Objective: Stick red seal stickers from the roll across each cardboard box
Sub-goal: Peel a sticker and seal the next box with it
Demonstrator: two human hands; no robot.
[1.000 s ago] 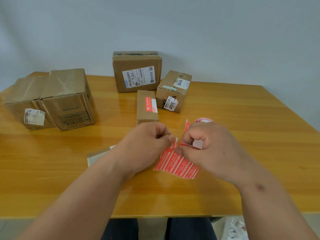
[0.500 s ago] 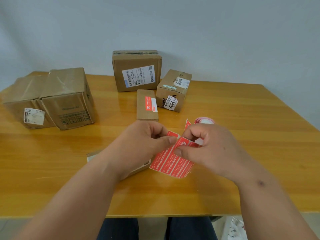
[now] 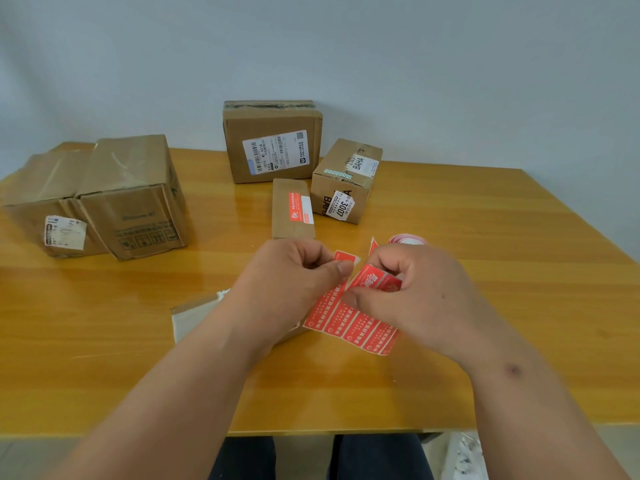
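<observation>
My left hand (image 3: 294, 282) pinches the top of one red seal sticker (image 3: 344, 258) that is partly lifted from the red sticker strip (image 3: 353, 323). My right hand (image 3: 415, 292) grips the strip's upper end. The strip trails back to the sticker roll (image 3: 407, 239), mostly hidden behind my right hand. Under my left forearm lies a flat cardboard box (image 3: 194, 315), largely hidden. A narrow box (image 3: 291, 209) just beyond my hands carries a red sticker across its top.
On the wooden table (image 3: 485, 265) stand a labelled box (image 3: 272, 143) at the back, a small box (image 3: 344, 181) to its right, and two large boxes (image 3: 128, 195) (image 3: 38, 199) at the left. The table's front edge runs near my forearms.
The sticker strip has shifted left and unfolded flatter. My left thumb and finger have drawn one sticker's top edge away from the backing while my right hand holds the strip.
</observation>
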